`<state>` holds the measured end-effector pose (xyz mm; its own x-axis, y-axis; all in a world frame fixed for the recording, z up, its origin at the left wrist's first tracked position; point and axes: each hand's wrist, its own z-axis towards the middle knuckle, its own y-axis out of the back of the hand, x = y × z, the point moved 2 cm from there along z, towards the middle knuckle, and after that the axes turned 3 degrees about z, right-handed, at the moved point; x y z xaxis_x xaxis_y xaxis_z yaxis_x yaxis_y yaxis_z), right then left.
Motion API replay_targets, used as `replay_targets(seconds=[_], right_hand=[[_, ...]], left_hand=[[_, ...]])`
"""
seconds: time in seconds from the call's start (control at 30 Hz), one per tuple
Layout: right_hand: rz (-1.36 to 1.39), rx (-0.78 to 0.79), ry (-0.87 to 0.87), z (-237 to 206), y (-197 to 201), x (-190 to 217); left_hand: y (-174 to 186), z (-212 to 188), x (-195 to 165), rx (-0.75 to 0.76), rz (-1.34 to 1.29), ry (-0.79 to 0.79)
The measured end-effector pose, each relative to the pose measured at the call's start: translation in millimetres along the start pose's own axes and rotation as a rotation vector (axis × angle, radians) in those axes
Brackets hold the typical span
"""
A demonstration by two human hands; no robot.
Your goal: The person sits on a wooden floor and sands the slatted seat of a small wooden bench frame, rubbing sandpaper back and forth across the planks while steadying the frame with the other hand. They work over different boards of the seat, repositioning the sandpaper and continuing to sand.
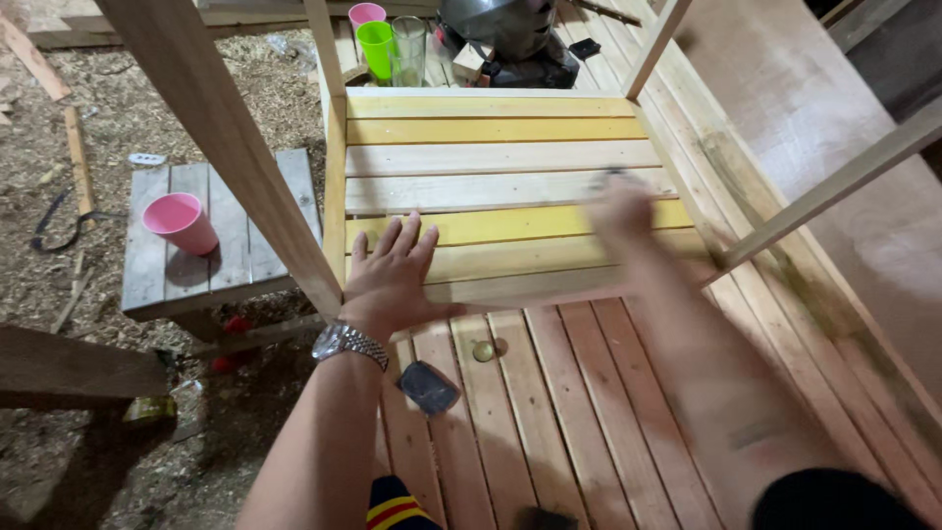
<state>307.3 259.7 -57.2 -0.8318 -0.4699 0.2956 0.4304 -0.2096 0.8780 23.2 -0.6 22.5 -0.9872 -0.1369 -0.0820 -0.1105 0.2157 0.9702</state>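
A slatted wooden seat of pale and yellow boards stands in front of me, with upright legs sticking up at its corners. My left hand, a metal watch on its wrist, lies flat with fingers spread on the near edge of the slats. My right hand is blurred by motion over the right side of the slats. Something small and dark shows at its fingertips, but I cannot tell whether the hand grips it.
A slatted wooden platform lies below, with a small dark block and a round knob on it. A grey stool at left carries a pink cup. Green, pink and clear cups and a dark machine stand behind. Sawdust covers the ground.
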Motion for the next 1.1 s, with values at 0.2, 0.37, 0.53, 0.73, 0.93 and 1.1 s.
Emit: replay_targets(seconds=[0.2, 0.37, 0.53, 0.73, 0.93, 1.1], right_hand=[[-0.283, -0.019, -0.053, 12, 1, -85], [-0.026, -0.43, 0.208, 5, -60, 44], [-0.196, -0.497, 0.523, -31, -98, 191], [0.065, -0.136, 0.449, -6, -60, 64], [-0.417, -0.129, 0.097, 25, 0, -81], [-0.09, -0.05, 0.095, 22, -49, 1]], left_hand=[[1, -1, -1, 0.026, -0.009, 0.013], [3, -1, -1, 0.034, -0.001, -0.003], [4, 0, 1, 0.027, -0.039, 0.006], [0, 1, -1, 0.004, -0.011, -0.004], [-2, 2, -1, 0.002, -0.04, -0.003], [-5, 1, -1, 0.01, -0.032, -0.003]])
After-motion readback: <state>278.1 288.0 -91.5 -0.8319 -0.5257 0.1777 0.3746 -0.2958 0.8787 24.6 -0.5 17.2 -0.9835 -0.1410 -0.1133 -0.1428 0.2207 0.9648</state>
